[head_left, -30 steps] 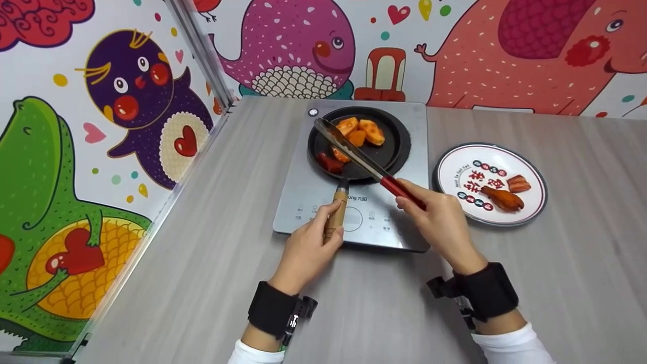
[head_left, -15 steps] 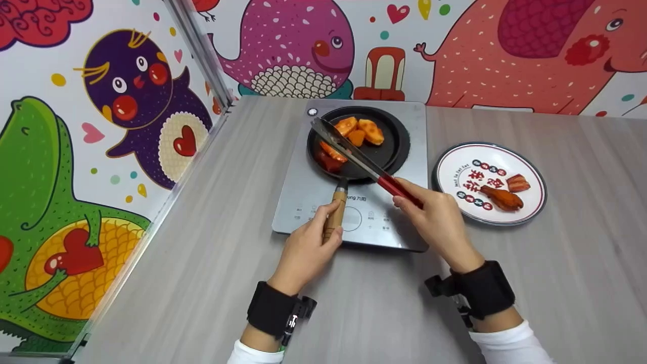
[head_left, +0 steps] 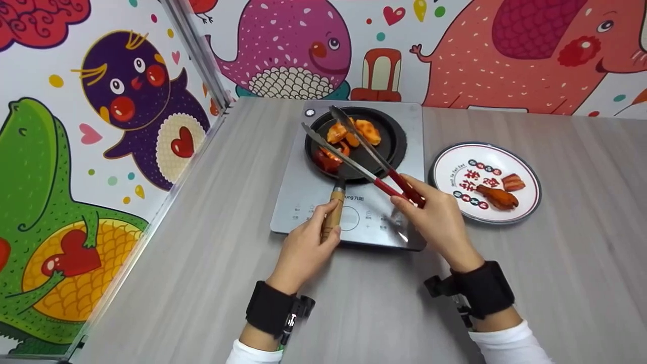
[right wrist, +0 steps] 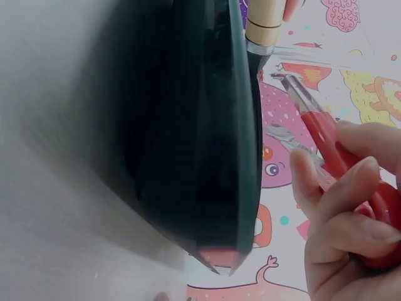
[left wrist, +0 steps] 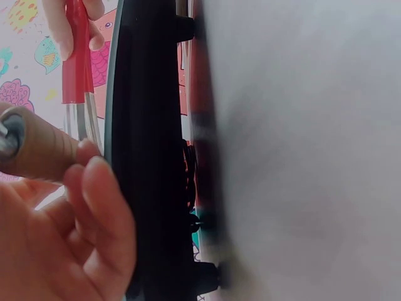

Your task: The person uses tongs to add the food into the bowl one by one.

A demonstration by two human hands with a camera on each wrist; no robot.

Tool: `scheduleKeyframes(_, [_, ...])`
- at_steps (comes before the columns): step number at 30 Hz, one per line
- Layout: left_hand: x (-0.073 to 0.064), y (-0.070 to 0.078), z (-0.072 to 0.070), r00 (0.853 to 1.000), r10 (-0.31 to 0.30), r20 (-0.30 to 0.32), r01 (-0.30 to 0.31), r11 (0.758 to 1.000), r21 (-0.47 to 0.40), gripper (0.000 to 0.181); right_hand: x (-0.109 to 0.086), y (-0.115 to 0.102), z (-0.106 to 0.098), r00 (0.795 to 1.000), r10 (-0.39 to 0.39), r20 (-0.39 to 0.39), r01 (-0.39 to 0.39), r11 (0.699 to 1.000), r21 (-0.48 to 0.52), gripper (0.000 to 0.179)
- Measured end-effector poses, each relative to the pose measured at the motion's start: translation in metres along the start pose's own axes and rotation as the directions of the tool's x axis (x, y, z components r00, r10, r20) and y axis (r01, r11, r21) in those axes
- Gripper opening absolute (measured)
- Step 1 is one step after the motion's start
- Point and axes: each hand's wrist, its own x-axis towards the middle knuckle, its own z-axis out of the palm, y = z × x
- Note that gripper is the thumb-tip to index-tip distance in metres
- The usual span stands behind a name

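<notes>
My left hand [head_left: 309,246] grips the wooden handle [head_left: 332,215] of a small black frying pan [head_left: 381,161], which sits on an induction cooktop [head_left: 288,202]. In my right hand [head_left: 438,218] are red-handled metal tongs [head_left: 376,180], their arms spread apart over the pan. Orange-yellow food pieces [head_left: 368,132] lie in the pan's far half. Near the left tong arm are a dark red piece [head_left: 326,162] and an orange striped piece, partly covered by that arm. In the right wrist view, fingers curl round the red tong handles [right wrist: 329,141].
Right of the cooktop stands a white plate [head_left: 450,174] with a drumstick [head_left: 498,197] and a striped meat piece [head_left: 513,182] on it. Cartoon-printed walls [head_left: 394,30] bound the grey wood-grain table [head_left: 202,263] at the back and left.
The tongs have spread from nearly closed to wide apart, one arm over each side of the food. The left hand stays on the pan handle, and the view has shifted slightly.
</notes>
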Motion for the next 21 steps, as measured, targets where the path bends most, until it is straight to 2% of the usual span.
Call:
scheduleKeyframes(4, [0.001,0.001,0.000,1.000,-0.006,0.002,0.006,1.000,-0.002,0.046,0.000,0.000,-0.002,0.999,0.031,0.009,-0.031,0.999,0.017,0.054])
scheduleKeyframes(7, [0.001,0.001,0.000,1.000,-0.002,0.003,0.002,1.000,0.000,0.046,-0.001,-0.001,-0.005,0.997,0.073,0.024,-0.075,0.994,0.074,0.058])
scheduleKeyframes(10, [0.002,0.001,-0.001,1.000,0.003,-0.003,-0.003,1.000,0.005,0.046,-0.001,-0.002,-0.008,0.992,0.123,0.040,-0.128,0.972,0.195,0.055])
scheduleKeyframes(12, [0.002,0.001,-0.001,1.000,0.004,-0.006,-0.004,1.000,0.006,0.045,-0.002,-0.003,-0.011,0.989,0.143,0.048,-0.151,0.932,0.329,0.050])
scheduleKeyframes(13, [0.002,0.001,-0.001,1.000,0.004,-0.006,-0.004,1.000,0.005,0.045,-0.002,-0.003,-0.012,0.987,0.148,0.053,-0.157,0.901,0.404,0.047])
scheduleKeyframes(15, [0.002,0.000,-0.001,1.000,-0.001,-0.003,0.001,1.000,0.002,0.045,-0.002,-0.003,-0.015,0.988,0.142,0.065,-0.155,0.818,0.554,0.042])
scheduleKeyframes(18, [0.002,-0.001,0.000,1.000,-0.007,0.009,0.007,1.000,-0.004,0.046,-0.003,-0.002,-0.020,0.993,0.074,0.093,-0.119,0.655,0.746,0.040])
scheduleKeyframes(21, [0.001,-0.002,0.000,1.000,-0.012,0.019,0.012,1.000,-0.003,0.046,-0.006,0.000,-0.024,0.991,0.003,0.131,-0.115,0.492,0.863,0.037])
